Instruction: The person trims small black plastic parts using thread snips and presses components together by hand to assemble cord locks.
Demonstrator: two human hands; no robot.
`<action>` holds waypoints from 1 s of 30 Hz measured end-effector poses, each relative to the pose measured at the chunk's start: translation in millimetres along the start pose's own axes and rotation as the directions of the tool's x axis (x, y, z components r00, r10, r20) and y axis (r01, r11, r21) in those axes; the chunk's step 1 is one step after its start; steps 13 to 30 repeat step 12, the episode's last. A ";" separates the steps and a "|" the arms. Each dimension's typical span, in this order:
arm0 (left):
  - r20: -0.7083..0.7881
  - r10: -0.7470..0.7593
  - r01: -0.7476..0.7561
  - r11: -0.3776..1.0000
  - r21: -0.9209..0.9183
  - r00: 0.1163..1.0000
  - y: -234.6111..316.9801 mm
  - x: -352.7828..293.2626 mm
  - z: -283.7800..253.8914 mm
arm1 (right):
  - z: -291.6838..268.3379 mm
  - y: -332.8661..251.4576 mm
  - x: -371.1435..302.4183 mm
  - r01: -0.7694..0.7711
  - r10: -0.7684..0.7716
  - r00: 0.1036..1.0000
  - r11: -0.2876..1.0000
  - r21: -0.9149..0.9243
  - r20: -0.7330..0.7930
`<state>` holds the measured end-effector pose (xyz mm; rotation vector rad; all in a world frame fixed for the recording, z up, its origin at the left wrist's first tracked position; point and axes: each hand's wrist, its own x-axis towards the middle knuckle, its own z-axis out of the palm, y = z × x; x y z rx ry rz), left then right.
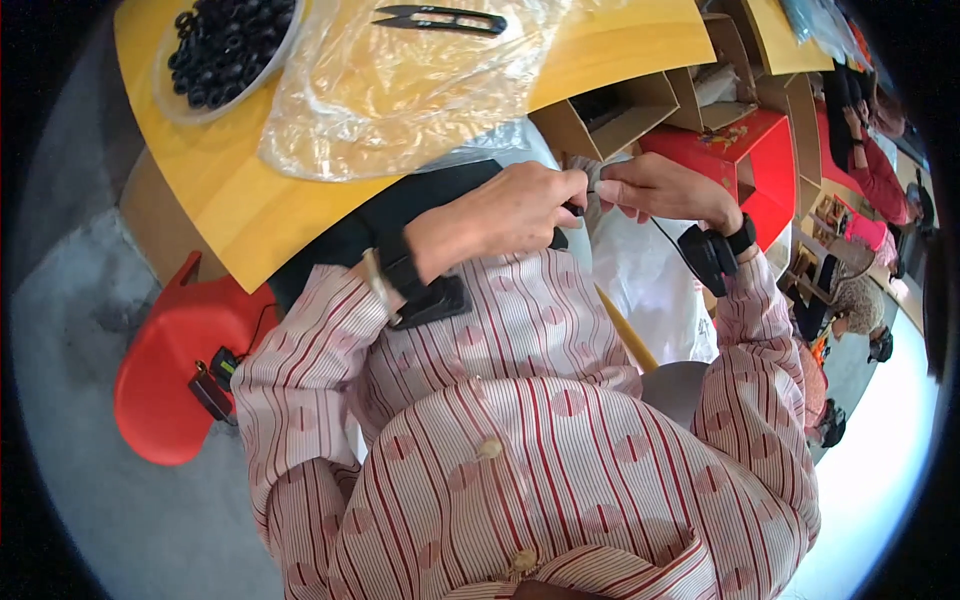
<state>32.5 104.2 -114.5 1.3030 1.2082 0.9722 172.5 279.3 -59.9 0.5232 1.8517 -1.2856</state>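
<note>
My left hand [525, 205] is closed in front of my lap, with the end of a small black piece [573, 209] sticking out of its curled fingers. Just to its right, my right hand [660, 188] pinches a thin black cord [661, 232], which trails down below the palm. A short dark stretch shows between the two hands, which nearly touch. How the cord meets the black piece is hidden by the fingers. Black thread snips [440, 19] lie on a crumpled clear plastic bag [390, 100] on the yellow table [215, 215], beyond my left hand.
A clear tub [178, 115] of black rings [225, 50] stands at the table's far left. Open cardboard boxes [640, 105] and a red box [770, 165] are beyond my right hand. A red chair [165, 370] stands left; other people [855, 290] sit far right.
</note>
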 end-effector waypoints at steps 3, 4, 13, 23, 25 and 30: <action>0.051 0.055 -0.062 0.989 0.132 0.997 -34.4 23.0 19.1 | 16.6 61.8 21.1 0.135 -0.224 0.944 0.932 -0.336 -0.244; 0.026 0.058 -0.062 0.977 0.205 0.998 -44.1 29.4 22.7 | 22.9 65.9 28.3 0.128 -0.216 0.943 0.938 -0.323 -0.254; 0.238 -0.186 0.092 0.929 0.359 0.953 -80.3 59.2 15.7 | 74.1 100.4 144.2 0.297 0.356 0.469 0.798 0.524 -0.808; 0.238 -0.186 0.092 0.929 0.359 0.953 -80.3 59.2 15.7 | 74.1 100.4 144.2 0.297 0.356 0.469 0.798 0.524 -0.808; 0.238 -0.186 0.092 0.929 0.359 0.953 -80.3 59.2 15.7 | 74.1 100.4 144.2 0.297 0.356 0.469 0.798 0.524 -0.808; 0.238 -0.186 0.092 0.929 0.359 0.953 -80.3 59.2 15.7 | 74.1 100.4 144.2 0.297 0.356 0.469 0.798 0.524 -0.808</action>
